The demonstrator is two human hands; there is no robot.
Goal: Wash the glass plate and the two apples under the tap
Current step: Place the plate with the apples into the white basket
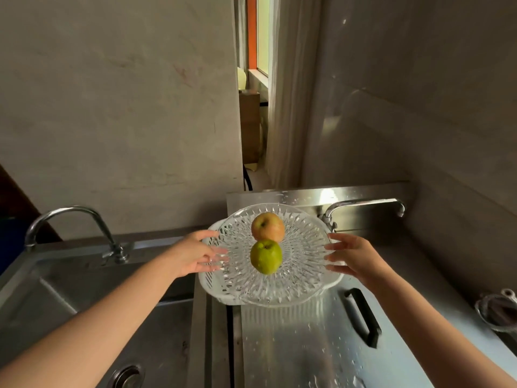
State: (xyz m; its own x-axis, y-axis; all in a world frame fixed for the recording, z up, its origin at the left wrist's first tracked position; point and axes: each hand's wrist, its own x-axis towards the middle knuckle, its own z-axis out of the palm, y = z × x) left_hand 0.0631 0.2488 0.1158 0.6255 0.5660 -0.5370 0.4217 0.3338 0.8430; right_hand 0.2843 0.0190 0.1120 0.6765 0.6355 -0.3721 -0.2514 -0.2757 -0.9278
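Observation:
A cut-glass plate (pixel 302 247) rests on a white plastic basket (pixel 212 289) over the steel counter. Two apples lie on the plate: a red-yellow apple (pixel 268 226) at the back and a green apple (pixel 265 256) in front, touching each other. My left hand (pixel 193 254) is at the plate's left rim with its fingers spread, the fingertips showing through the glass. At the right rim my right hand (pixel 355 257) also has its fingers apart. Neither hand is closed around the plate. A tap (pixel 363 204) arches behind the plate, its spout pointing right, with no water running.
A second tap (pixel 70 212) stands over the left sink (pixel 56 289), which has a drain (pixel 127 376) near the front. A wet steel cover with a black handle (pixel 363 317) lies in front of the plate. A metal bowl (pixel 498 312) sits at the right edge. Walls close in behind and to the right.

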